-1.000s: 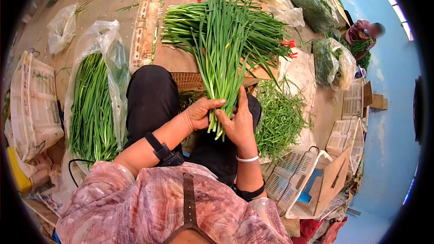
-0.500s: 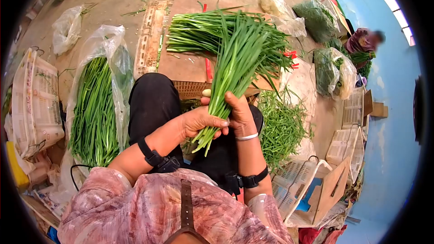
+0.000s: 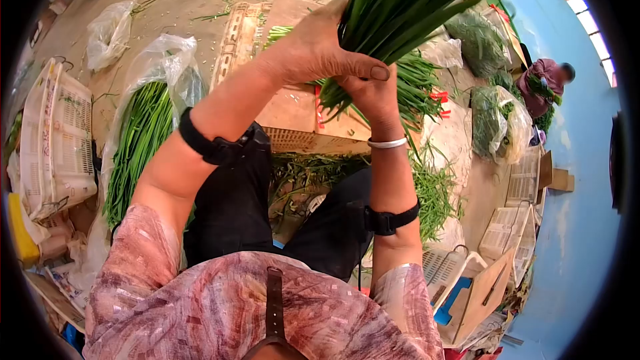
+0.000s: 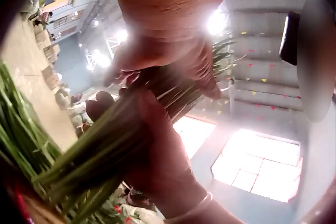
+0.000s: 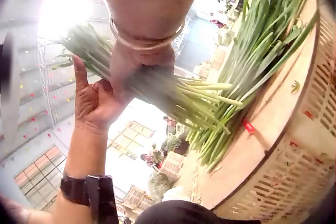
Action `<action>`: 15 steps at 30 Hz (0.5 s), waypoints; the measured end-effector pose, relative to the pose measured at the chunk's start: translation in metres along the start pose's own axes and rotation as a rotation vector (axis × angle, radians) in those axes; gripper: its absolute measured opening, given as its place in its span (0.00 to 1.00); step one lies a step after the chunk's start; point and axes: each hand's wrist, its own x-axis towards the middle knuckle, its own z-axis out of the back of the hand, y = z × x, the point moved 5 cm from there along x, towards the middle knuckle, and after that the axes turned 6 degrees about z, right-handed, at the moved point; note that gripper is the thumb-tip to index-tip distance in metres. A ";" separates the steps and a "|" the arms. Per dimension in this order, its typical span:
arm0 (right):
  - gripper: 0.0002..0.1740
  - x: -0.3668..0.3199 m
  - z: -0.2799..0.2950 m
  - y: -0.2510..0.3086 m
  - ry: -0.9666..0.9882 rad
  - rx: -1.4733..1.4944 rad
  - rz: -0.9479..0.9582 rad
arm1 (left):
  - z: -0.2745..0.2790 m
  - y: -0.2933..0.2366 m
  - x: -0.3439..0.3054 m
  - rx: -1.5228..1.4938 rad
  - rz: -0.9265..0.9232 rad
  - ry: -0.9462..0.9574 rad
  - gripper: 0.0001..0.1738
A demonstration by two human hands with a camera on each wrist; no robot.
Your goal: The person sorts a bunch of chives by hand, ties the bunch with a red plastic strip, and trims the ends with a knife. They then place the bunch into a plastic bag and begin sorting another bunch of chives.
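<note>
Both hands hold a raised bunch of long green leaves (image 3: 400,13) close to the head camera. The left hand (image 3: 327,47) grips it, its thumb lying across the lower side. Just below and to the right, the right hand (image 3: 375,97) is partly hidden behind that thumb. In the right wrist view the right hand (image 5: 144,71) wraps the bunch, whose pale stalks (image 5: 202,103) point down toward the board; the left hand (image 5: 97,103) is against its leafy side. More leaves (image 3: 417,80) lie on the board (image 3: 287,117).
A clear bag of greens (image 3: 137,153) stands at the left, beside white crates (image 3: 59,140). Loose trimmings (image 3: 433,193) lie right of the legs. Filled bags (image 3: 493,123), more crates (image 3: 503,233) and a seated person (image 3: 543,87) are at the right.
The bunch has risen from over the lap toward the head camera, both hands going up and forward with it. Its leaf tips now spread out to the upper right.
</note>
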 end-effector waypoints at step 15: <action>0.24 -0.018 0.030 -0.044 -0.317 -0.032 0.136 | -0.058 0.027 0.040 -0.575 0.170 0.071 0.68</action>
